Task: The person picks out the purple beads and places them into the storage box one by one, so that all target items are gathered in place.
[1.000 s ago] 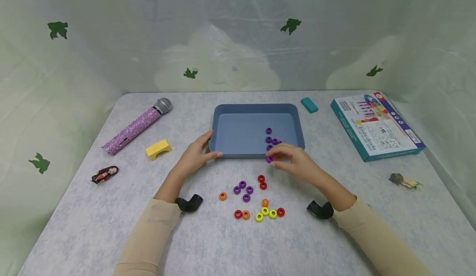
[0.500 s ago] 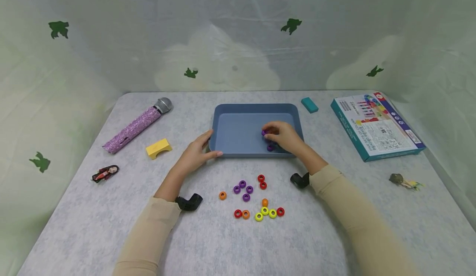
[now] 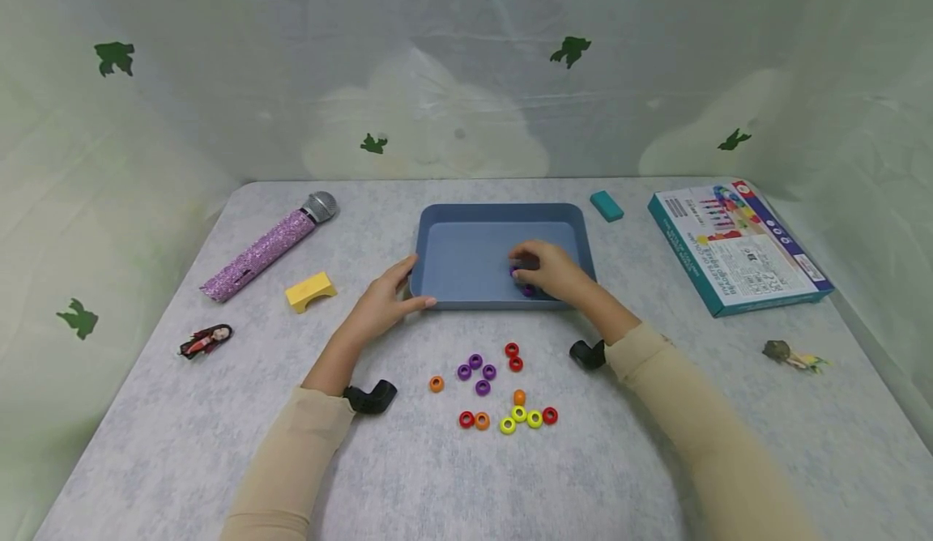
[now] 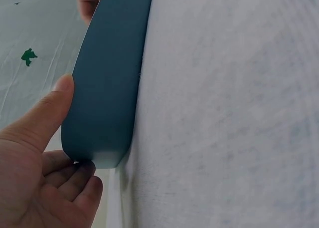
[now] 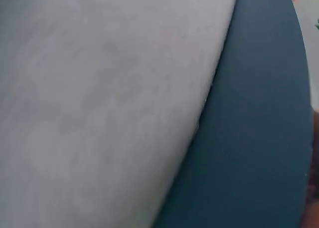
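A shallow blue-grey tray (image 3: 462, 261) lies toward the back of the table. My left hand (image 3: 382, 306) grips its near left corner; in the left wrist view the thumb presses the tray's rim and the fingers (image 4: 82, 180) curl round the corner. Over the tray's right half, my right hand (image 3: 551, 270) pinches a purple bead (image 3: 513, 272). Another purple bead (image 3: 528, 290) shows under that hand, which hides others. Outside the tray, several purple beads (image 3: 483, 388) lie with red beads (image 3: 515, 364), orange beads (image 3: 436, 384) and yellow beads (image 3: 508, 425).
On the left lie a glittery pink microphone (image 3: 270, 249), a yellow arch block (image 3: 311, 291) and a small doll (image 3: 206, 341). To the right are a teal block (image 3: 607, 206), a flat toy box (image 3: 736, 245) and a small figure (image 3: 794, 356).
My right hand has moved from the tray's front edge to inside it with a purple bead, then shifted slightly left. My left hand has stayed at the corner.
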{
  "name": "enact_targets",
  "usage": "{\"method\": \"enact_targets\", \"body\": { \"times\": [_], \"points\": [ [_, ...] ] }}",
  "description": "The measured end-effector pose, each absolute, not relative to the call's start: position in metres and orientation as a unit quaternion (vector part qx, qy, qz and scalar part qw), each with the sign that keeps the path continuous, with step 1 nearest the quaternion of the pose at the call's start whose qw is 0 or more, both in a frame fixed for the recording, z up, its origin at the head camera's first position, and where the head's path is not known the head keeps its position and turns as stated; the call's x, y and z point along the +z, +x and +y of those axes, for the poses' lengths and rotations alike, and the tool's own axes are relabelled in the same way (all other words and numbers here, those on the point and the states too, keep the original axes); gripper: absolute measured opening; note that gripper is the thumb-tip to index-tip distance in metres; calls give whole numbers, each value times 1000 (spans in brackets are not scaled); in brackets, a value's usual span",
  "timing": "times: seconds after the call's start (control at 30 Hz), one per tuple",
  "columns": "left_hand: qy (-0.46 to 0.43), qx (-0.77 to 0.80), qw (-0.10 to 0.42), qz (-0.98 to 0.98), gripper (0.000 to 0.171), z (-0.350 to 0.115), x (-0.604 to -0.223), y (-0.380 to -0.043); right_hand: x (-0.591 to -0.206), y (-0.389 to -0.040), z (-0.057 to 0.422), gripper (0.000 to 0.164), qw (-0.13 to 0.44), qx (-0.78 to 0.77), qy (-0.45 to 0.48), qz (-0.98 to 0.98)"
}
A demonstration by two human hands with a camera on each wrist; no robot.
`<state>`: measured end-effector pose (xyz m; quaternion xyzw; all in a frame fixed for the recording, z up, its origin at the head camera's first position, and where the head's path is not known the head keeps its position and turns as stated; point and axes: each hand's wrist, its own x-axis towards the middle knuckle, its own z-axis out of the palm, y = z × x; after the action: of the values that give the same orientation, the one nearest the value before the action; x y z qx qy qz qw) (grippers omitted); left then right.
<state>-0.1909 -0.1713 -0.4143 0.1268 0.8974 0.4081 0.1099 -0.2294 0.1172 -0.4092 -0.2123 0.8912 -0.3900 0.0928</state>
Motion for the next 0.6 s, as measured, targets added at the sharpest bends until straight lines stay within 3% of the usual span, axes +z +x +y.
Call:
{"method": "enact_targets", "body": {
  "times": [0.3, 0.6],
  "points": [
    [131, 405, 108, 899, 87, -171, -414, -190, -389, -182, 115, 35, 7, -441, -356, 824],
    [127, 402, 111, 900, 87, -172, -415, -191, -403, -147, 105, 30, 124, -426, -414, 795]
  ]
}}
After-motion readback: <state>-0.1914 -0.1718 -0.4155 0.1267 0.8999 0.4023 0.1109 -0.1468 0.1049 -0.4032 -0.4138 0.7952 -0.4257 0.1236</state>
